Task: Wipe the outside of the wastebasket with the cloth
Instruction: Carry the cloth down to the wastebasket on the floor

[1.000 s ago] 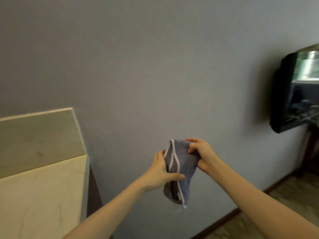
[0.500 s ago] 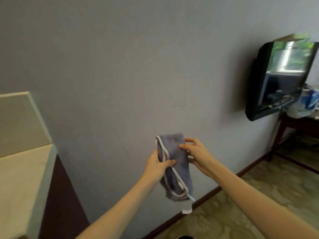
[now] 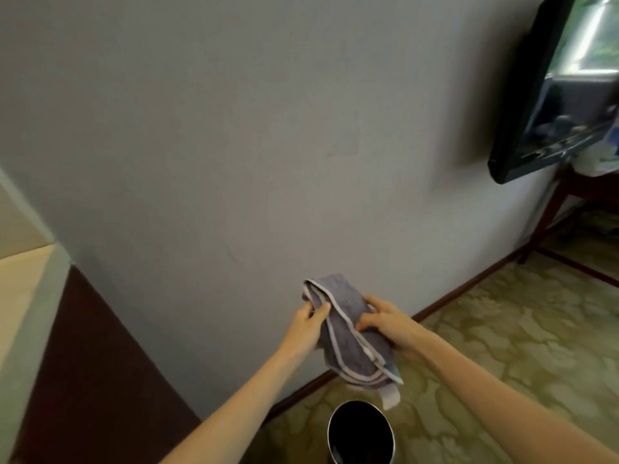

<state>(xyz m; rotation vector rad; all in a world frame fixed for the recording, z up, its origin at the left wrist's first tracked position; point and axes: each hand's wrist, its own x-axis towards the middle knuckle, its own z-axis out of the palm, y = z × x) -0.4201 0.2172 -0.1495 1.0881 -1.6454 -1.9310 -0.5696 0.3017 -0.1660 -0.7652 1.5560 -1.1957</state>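
Lower centre of the frame, the left hand (image 3: 306, 326) and right hand (image 3: 388, 321) both grip a folded grey cloth (image 3: 348, 333) with pale edging. The dark open wastebasket (image 3: 329, 430) stands below it at the bottom edge. A wall-mounted television (image 3: 549, 95) fills the upper right.

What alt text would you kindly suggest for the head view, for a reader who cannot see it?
The left hand and right hand grip a bunched grey cloth above a dark wastebasket on a patterned floor, before a grey wall with a television at right.

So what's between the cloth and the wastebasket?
Nothing. In the head view the cloth hangs above the wastebasket, and only patterned floor shows in the gap.
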